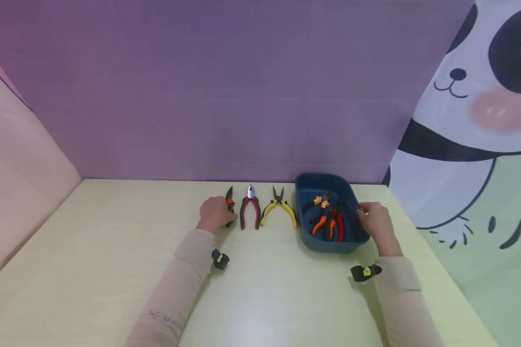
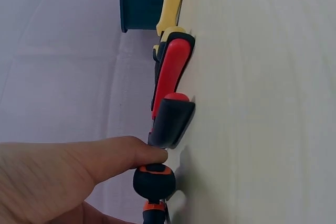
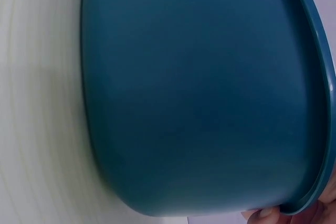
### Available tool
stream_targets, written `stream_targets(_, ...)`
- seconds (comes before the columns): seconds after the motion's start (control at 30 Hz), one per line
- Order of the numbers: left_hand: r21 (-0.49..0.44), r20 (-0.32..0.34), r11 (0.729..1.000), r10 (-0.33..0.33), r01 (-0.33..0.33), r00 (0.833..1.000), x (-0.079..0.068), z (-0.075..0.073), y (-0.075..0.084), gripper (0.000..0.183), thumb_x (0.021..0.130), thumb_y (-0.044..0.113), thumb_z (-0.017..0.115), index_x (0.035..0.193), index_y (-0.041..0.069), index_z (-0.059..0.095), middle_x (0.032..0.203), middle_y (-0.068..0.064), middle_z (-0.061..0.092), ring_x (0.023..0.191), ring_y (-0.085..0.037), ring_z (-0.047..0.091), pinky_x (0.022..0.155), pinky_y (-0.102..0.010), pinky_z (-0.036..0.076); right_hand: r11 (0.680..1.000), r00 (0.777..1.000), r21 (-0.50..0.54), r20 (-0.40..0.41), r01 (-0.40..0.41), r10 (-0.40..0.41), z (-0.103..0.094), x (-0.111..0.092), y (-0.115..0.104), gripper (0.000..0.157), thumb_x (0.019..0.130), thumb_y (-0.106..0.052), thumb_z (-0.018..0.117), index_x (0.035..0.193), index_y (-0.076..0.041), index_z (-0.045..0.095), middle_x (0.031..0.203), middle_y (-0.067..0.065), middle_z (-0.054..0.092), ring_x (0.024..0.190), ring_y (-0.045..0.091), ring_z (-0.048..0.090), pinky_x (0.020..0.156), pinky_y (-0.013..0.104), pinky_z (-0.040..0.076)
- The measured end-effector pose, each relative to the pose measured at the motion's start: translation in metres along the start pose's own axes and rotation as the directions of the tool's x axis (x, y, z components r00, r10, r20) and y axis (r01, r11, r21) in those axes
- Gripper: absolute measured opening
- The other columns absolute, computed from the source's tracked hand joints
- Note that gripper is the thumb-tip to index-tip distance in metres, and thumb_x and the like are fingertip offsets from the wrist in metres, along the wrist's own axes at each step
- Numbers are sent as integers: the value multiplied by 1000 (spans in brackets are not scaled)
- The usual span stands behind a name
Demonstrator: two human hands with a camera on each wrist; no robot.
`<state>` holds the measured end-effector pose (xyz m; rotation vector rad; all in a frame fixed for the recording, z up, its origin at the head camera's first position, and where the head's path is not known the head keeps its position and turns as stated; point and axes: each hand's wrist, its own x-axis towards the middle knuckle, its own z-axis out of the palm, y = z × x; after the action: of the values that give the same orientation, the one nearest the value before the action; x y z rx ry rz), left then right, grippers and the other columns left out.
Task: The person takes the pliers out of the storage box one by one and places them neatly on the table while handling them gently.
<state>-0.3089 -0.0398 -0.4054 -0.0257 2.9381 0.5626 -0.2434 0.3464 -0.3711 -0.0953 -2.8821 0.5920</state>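
My left hand (image 1: 214, 213) pinches a pair of black-and-orange pliers (image 1: 229, 194) lying on the table, jaws pointing away. In the left wrist view, the thumb lies against the handle of these pliers (image 2: 154, 183); the other fingers are mostly hidden. Just right of them lie red-and-black pliers (image 1: 250, 200), then yellow-handled pliers (image 1: 280, 206) with spread handles. A blue plastic bin (image 1: 330, 247) holds several pliers with orange, black and red handles. At its right side, my right hand (image 1: 375, 224) grips the rim, with fingertips (image 3: 266, 213) visible at the edge in the right wrist view.
The pale wooden table (image 1: 91, 255) runs up to a purple backdrop (image 1: 199, 96) just behind the tools. On the right stands a wall panel with a printed panda (image 1: 451, 188). A pale pink panel (image 1: 21, 159) borders the left side.
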Motion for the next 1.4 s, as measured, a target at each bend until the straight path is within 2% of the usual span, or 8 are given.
stream_targets(0.73,61,16,998,2,-3,1000,0,4,7,35,75,38,75,78,8,59,79,-6,60,71,-19,54,55,-27,42,1000,1000,2,0,2,-2,-2,-1,1,29,89,-5,51,110,11,62,99,30,65,88,45,61,77,52,47)
stream_targets(0.97,64,7,998,-2,2,1000,-3,3,6,35,74,37,76,77,6,60,79,-7,60,70,-20,53,55,-27,43,999,999,-8,-27,38,-39,1,1,4,28,88,-5,51,109,11,62,96,29,66,87,46,61,77,53,47)
stream_targets(1.4,74,16,997,-4,3,1000,-7,1,8,37,74,39,76,79,6,59,80,-7,60,70,-19,52,54,-27,41,999,999,-7,-28,41,-41,1,2,5,28,88,-5,50,108,11,62,94,29,66,83,44,62,75,53,48)
